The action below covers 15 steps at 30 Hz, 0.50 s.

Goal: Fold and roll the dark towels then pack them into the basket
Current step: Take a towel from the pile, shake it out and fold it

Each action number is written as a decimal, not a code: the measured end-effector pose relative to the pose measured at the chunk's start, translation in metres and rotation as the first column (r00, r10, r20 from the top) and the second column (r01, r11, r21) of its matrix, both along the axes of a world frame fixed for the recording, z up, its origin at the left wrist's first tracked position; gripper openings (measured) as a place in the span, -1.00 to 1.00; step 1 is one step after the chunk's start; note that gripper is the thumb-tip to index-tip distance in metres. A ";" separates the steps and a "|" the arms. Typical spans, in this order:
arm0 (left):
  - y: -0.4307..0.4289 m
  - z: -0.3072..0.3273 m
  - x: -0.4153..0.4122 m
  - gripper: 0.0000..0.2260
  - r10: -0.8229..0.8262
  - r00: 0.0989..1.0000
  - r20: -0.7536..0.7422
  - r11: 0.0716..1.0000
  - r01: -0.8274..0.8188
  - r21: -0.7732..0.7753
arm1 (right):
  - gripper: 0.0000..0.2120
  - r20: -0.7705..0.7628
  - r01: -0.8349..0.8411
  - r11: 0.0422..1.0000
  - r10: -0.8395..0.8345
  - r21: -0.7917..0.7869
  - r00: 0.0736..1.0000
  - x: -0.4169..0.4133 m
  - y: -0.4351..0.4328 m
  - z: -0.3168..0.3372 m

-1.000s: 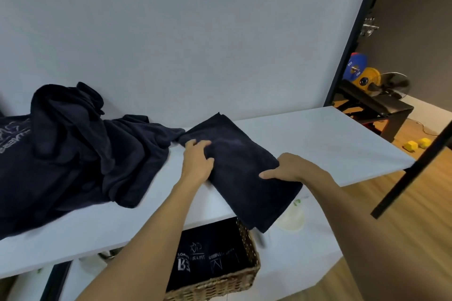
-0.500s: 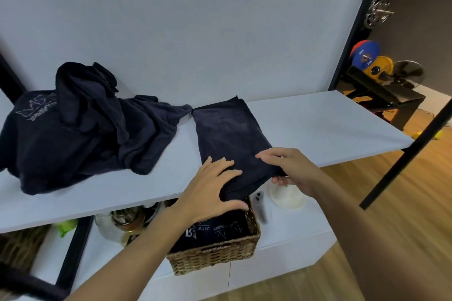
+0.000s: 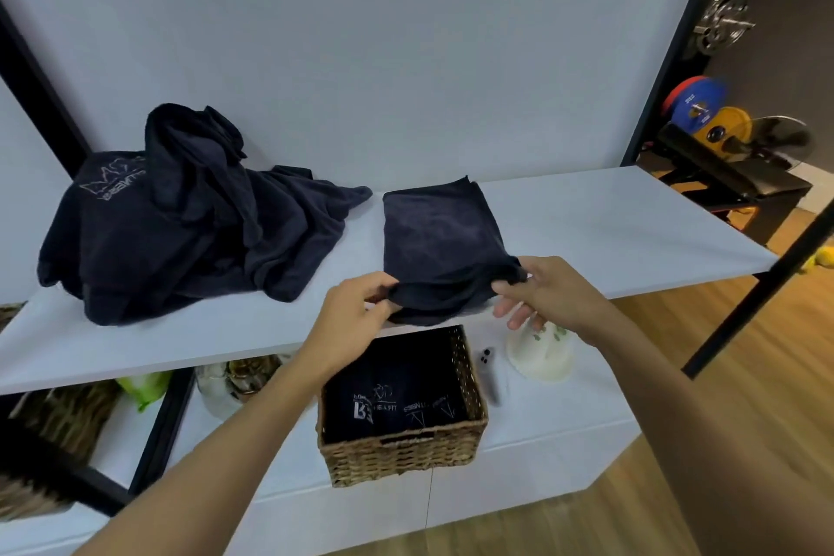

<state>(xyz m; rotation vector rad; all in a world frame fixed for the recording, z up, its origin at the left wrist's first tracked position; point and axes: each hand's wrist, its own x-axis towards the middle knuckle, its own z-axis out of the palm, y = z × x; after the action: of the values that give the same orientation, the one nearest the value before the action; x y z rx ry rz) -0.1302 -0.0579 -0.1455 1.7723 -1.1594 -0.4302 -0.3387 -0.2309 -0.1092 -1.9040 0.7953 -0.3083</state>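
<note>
A folded dark towel (image 3: 440, 235) lies on the white shelf (image 3: 586, 230), its near end lifted off the front edge. My left hand (image 3: 356, 307) pinches that end's left corner and my right hand (image 3: 537, 289) pinches its right corner. To the left sits a heap of unfolded dark towels (image 3: 180, 217). Directly below my hands, on the lower white ledge, stands a wicker basket (image 3: 406, 451) holding dark towels with white logos.
A small dark remote-like object (image 3: 489, 372) and a white bowl-shaped item (image 3: 541, 352) lie on the lower ledge right of the basket. Jars and a green thing (image 3: 144, 388) sit under the shelf at left. A black post (image 3: 758, 293) slants at right; weight plates (image 3: 704, 113) stand beyond.
Both hands came back from flat on the towel to its near end, and now pinch the two corners and lift them. The view has tilted down and shows the whole basket.
</note>
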 end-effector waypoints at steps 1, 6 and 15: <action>-0.004 0.005 0.002 -0.90 0.011 0.992 -0.128 1.000 -0.011 0.006 | -0.83 -0.013 0.032 0.999 -0.032 -0.044 0.999 0.003 -0.001 0.000; -0.024 0.024 0.006 -0.91 0.077 0.722 -0.688 0.995 -0.095 0.011 | -0.49 -0.055 0.187 0.975 -0.194 -0.121 0.979 0.016 -0.019 -0.008; -0.043 0.007 0.011 -0.80 0.239 0.916 -0.321 0.970 -0.211 0.119 | -0.70 -0.227 0.136 0.881 -0.262 -0.454 0.938 0.041 -0.032 -0.018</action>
<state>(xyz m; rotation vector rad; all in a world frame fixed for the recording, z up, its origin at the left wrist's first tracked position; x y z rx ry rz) -0.1194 -0.1013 -0.1384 1.7937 -0.6986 -0.6188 -0.2974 -0.2626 -0.1271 -2.3212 1.2015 -0.3688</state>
